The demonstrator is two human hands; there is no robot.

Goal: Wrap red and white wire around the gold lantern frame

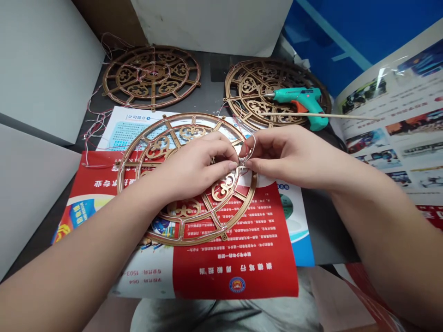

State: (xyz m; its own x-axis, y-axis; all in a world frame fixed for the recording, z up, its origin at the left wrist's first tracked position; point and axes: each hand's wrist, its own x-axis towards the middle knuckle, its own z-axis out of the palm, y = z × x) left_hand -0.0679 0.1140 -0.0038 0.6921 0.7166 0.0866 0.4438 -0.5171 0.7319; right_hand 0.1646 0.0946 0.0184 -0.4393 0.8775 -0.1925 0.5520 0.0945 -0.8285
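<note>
Both hands at the right side of the nearest disc. Left hand (199, 168) – thumb and index fingertip closed in a pinch on thin white wire (254, 145) at the disc's inner ring; remaining fingers curled. Right hand (289, 154) – thumb and index finger likewise pinched on the wire just beside, a small loop arching up at the fingertips. The openwork disc (194, 241) lies flat on a glossy red-and-white leaflet (238, 258), under the left forearm: bronze-coloured, smooth, concentric rings joined by straight spokes, curled scrollwork (184, 208) in the openings, fine wire following the rings. Behind it, 2 similar discs: rear left disc (152, 73), with pale and red wires trailing off its edge; rear right disc (248, 85), bearing a teal plastic glue gun (309, 95) with orange trigger and a slender, pale wooden stick (353, 116).
</note>
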